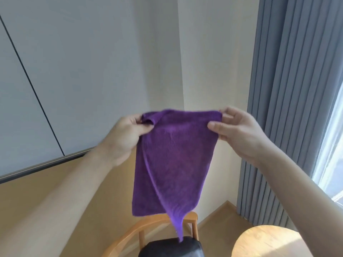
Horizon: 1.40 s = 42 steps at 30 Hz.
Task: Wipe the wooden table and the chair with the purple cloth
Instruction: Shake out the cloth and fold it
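Your left hand [128, 134] and right hand [239, 130] pinch the purple cloth's [172, 160] top corners | its tip hangs over the chair [193, 217] seat | round wooden table [267, 242] lower right.

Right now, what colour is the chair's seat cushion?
Black, on a light wooden frame; the head view shows the seat cushion at the bottom edge.

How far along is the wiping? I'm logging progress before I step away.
Nothing looks wiped yet. Both hands, left hand and right hand, pinch the top corners of the purple cloth, holding it spread in the air above the chair. The wooden table and chair both remain to wipe.
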### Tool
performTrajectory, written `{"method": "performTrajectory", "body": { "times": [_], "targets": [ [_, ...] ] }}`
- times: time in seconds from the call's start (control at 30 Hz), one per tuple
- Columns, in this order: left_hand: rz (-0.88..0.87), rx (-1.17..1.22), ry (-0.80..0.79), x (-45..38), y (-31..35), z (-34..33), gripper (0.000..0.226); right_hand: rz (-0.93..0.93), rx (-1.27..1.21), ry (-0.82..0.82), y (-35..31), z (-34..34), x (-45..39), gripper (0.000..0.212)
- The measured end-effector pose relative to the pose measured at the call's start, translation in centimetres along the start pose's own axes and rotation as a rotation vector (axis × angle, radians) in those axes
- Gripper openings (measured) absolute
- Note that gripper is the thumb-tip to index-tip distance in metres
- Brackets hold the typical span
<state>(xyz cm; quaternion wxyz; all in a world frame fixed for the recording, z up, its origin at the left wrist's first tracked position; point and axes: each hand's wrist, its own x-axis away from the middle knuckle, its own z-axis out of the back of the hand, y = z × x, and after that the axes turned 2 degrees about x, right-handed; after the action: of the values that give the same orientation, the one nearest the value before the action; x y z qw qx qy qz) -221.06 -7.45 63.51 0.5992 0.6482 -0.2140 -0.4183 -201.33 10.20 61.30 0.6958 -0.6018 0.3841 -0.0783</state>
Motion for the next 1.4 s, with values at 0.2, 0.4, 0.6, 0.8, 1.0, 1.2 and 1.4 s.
{"method": "performTrajectory", "body": {
  "times": [0.2,0.4,0.6,0.8,1.0,1.2,1.4],
  "targets": [
    [-0.016,0.391,-0.218,-2.9,1.0,-0.3,0.044,0.049,-0.125,-0.084,0.2,-0.2,-1.9,0.051],
    [0.415,0.133,-0.137,3.2,-12.7,-2.7,0.036,-0.241,0.334,-0.193,12.1,-2.7,4.3,0.023],
    [0.675,0.333,-0.005,3.3,-14.9,-2.3,0.035,-0.722,-0.093,0.093,12.3,-2.8,3.5,0.035],
    [0.753,0.390,-0.070,9.0,-18.9,-3.2,0.039,-0.872,0.048,-0.050,14.2,-2.0,8.4,0.018],
    [0.563,0.705,-0.071,7.9,-16.7,-1.3,0.032,-0.641,-0.113,0.064,10.9,-0.3,7.1,0.010],
    [0.511,0.043,-0.157,7.0,-15.0,-3.9,0.035,-0.722,0.184,0.095,11.7,0.7,7.6,0.017],
    [0.403,-0.164,0.044,6.0,-13.2,-6.0,0.076,-0.612,0.715,-0.143,10.7,2.3,8.4,0.061]
  ]
}}
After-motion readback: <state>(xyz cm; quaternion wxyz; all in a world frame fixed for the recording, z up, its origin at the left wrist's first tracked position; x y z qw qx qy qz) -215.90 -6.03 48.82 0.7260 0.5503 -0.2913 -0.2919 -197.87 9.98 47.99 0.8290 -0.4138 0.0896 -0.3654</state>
